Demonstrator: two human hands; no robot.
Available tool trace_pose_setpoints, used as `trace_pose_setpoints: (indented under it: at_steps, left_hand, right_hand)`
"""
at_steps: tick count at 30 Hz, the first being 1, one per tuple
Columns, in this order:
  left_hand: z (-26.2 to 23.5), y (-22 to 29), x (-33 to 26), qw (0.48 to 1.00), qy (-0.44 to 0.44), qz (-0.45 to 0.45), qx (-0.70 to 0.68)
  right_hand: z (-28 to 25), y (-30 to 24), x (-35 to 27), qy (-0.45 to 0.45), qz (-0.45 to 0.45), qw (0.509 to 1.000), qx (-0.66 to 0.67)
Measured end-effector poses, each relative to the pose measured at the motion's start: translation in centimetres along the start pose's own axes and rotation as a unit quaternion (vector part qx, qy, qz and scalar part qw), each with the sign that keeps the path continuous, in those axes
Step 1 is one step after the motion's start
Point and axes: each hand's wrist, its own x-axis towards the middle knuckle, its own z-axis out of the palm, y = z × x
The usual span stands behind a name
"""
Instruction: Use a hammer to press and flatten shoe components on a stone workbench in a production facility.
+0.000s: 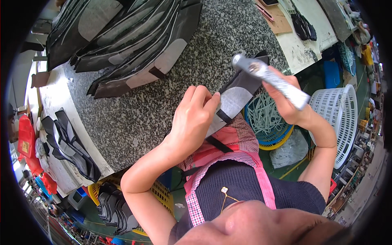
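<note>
A hammer (277, 79) is in my right hand (288, 102), its metal head smeared by motion and hiding most of the handle. It hovers over a dark, flat, strap-like piece (236, 97) with a light grey patch and a black band across it. That piece lies aslant at the near edge of the speckled stone table (134, 118). My left hand (195, 112) has its fingers bent and pressed on the piece's left edge, thumb and fingertips together. Whether the hammer touches the piece, I cannot tell.
Stacked dark pieces (143, 53) with grey patches cover the table's far left. More lie on a white side board (108, 165) at left. A blue and yellow basket (271, 143) of pale strips and a white basket (347, 122) stand at right. A yellow crate (165, 196) sits below left.
</note>
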Motion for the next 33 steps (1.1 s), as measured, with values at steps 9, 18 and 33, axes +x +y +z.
trace_pose_setpoints:
  at_steps: [9,18,33]
  left_hand:
    - [-1.7,-0.6,-1.6,0.979,-0.02,-0.133,-0.156]
    - [-0.9,-0.1,-3.0,0.995,-0.009,0.075,0.059]
    - [-1.2,0.1,-6.1,0.991,0.071,0.025,0.109]
  right_hand:
    - [1.7,-0.3,0.0,-0.078,0.041,0.996,-0.011]
    - [2.0,-1.5,0.7,-0.184,-0.002,0.983,-0.019]
    - [2.7,-4.4,1.6,-0.068,-0.062,0.996,-0.012]
